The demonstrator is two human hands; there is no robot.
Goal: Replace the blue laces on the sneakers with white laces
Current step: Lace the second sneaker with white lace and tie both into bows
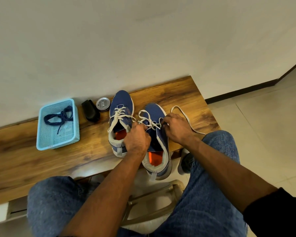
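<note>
Both hands are on the near blue sneaker (pixel 156 142) at the bench (pixel 41 156) edge: left hand (pixel 138 140) and right hand (pixel 177 127) each pinch its white lace (pixel 149 123). Blue laces (pixel 59 117) lie in the basket (pixel 41 146). The tin (pixel 102 104) label is unreadable.

We are sitting at a wooden bench (pixel 178 93), working on the right sneaker (pixel 156 134), which is overhanging the near edge. Our left hand (pixel 137 140) is pinching its white lace (pixel 148 121) while our right hand (pixel 177 128) is pinching the other side. The left sneaker (pixel 120 108) is standing beside it, already laced white. Blue laces (pixel 60 117) are lying in a light-blue basket (pixel 41 132).
</note>
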